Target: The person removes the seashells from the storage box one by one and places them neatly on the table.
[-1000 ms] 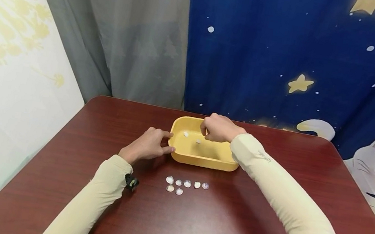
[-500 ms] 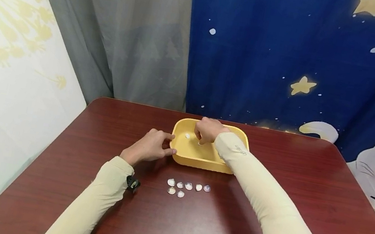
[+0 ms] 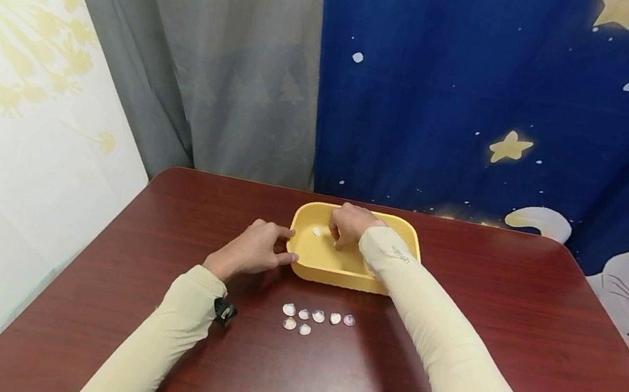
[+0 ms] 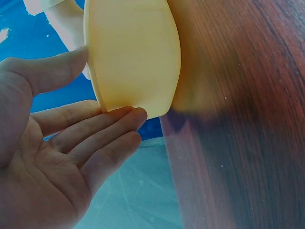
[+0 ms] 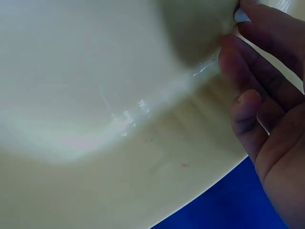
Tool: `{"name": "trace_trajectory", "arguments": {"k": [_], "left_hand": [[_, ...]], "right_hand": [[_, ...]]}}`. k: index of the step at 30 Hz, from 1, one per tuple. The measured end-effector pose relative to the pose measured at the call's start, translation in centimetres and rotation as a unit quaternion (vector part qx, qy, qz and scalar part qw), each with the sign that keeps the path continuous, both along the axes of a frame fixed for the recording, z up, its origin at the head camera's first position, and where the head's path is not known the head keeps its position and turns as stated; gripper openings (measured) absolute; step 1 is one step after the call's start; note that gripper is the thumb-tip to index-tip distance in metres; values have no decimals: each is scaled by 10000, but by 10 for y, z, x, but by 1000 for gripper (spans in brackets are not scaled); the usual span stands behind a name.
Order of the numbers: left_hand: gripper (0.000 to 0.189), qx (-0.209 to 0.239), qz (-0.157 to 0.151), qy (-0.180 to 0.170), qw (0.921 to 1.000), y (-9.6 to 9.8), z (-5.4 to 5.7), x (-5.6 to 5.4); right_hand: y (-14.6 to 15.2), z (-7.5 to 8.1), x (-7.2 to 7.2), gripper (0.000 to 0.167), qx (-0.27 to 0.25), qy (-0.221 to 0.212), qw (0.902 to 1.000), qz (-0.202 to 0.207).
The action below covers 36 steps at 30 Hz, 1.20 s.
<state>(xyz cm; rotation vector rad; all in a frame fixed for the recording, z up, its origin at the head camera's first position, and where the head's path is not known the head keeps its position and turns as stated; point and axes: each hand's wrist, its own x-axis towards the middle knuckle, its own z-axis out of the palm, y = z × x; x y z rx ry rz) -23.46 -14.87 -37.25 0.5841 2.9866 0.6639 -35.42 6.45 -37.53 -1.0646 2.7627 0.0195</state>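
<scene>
A shallow yellow plastic basin stands on the table. My left hand touches its left end, thumb and fingers spread at the rim; in the left wrist view its fingers lie fairly straight against the outer wall. Inside the basin, my right hand reaches down with bent fingers. The right wrist view shows a small white seashell pinched at its fingertips, partly hidden by them. Another white shell lies on the basin floor, left of that hand.
On the table, in front of the basin, several small seashells lie in two rows, the nearer one shorter. Behind the table's far edge hang a grey curtain and a blue curtain.
My right hand has moved left and down into the basin, over the shell that showed near its middle, and now pinches a shell. The left hand keeps its place at the rim.
</scene>
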Motion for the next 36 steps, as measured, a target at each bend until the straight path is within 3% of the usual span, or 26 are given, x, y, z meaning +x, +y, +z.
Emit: {"name": "trace_trajectory", "arguments": {"k": [9, 17, 25, 36], "left_hand": [[57, 72, 31, -11, 10000, 0, -1, -2], [57, 14, -34, 51, 10000, 2, 0, -1], [57, 37, 15, -12, 10000, 1, 0, 0], [58, 26, 76, -108, 9999, 2, 1, 0]], "right_hand": [[-5, -6, 2, 29, 200, 294, 9992, 154], [0, -5, -2, 24, 212, 170, 9996, 66], [7, 11, -4, 27, 179, 196, 9996, -16], [13, 44, 10, 24, -249, 165, 9992, 262]]}}
